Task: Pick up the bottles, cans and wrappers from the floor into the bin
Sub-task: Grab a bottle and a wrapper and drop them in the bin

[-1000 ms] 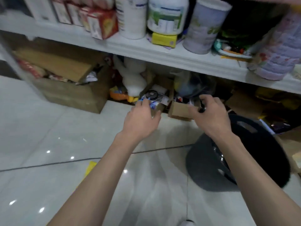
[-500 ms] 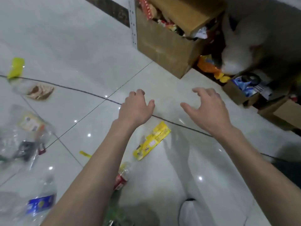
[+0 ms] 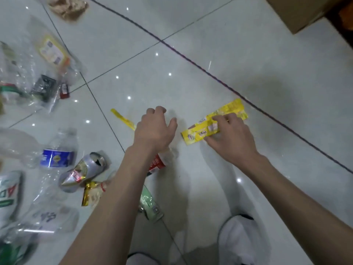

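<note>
A long yellow wrapper (image 3: 232, 109) lies on the white tiled floor. My right hand (image 3: 232, 139) is on its middle, fingers on top and thumb at the near edge, pinching it. My left hand (image 3: 155, 128) hovers just left of it with fingers loosely curled and holds nothing. Under my left forearm lies a small bottle with a red label (image 3: 159, 162). Further left are a thin yellow strip (image 3: 122, 118), a crushed silver can (image 3: 85, 169), a clear bottle with a blue label (image 3: 57, 157) and a gold wrapper (image 3: 91, 194). The bin is out of view.
Clear plastic bags and bottles (image 3: 44, 73) litter the left side, with a brown wrapper (image 3: 66, 6) at the top. A green wrapper (image 3: 150, 205) lies by my left arm. A cardboard box (image 3: 298, 10) stands at top right. My white shoes (image 3: 240, 240) are at the bottom.
My view has swung down from the shelf and boxes to the littered floor. My right hand has dropped onto the yellow wrapper and taken hold of it. My left hand came down beside it.
</note>
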`<action>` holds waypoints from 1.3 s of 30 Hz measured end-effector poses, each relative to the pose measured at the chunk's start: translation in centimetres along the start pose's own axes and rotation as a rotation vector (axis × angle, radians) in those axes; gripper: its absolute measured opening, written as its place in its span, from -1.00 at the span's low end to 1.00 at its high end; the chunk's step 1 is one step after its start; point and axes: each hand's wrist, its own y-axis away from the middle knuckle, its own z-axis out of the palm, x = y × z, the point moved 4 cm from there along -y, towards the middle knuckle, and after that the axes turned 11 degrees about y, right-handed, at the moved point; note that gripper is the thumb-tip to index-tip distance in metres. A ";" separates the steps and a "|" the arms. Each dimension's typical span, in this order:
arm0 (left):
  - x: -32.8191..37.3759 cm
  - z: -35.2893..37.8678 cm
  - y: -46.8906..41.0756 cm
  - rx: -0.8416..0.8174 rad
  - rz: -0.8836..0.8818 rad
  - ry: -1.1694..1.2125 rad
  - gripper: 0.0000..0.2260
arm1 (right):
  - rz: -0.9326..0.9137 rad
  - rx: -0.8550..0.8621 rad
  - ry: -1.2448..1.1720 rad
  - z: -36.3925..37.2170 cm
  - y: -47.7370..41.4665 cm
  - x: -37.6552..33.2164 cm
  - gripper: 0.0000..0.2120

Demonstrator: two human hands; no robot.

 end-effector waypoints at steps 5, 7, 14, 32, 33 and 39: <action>-3.6 -0.2 4.0 0.075 0.064 0.033 -0.52 | -0.092 0.016 0.037 2.1 0.0 -1.3 -0.46; -4.6 -0.2 5.0 0.073 0.113 -0.005 -0.48 | -0.113 0.040 0.027 2.6 -0.3 -1.7 -0.46; -6.8 1.0 6.2 -0.023 0.180 -0.159 -0.13 | -0.161 0.126 0.129 3.9 -1.4 -2.3 -0.49; -6.5 2.0 4.6 0.007 0.202 -0.109 -0.31 | -0.163 0.402 0.432 3.6 -2.5 -2.4 -0.87; -6.2 1.8 4.5 0.009 0.203 -0.099 -0.31 | -0.157 0.386 0.335 3.2 -2.3 -2.3 -0.89; -3.0 -0.3 4.0 0.018 0.258 -0.054 -0.30 | -0.030 0.437 0.145 -0.6 -1.2 -1.3 -0.81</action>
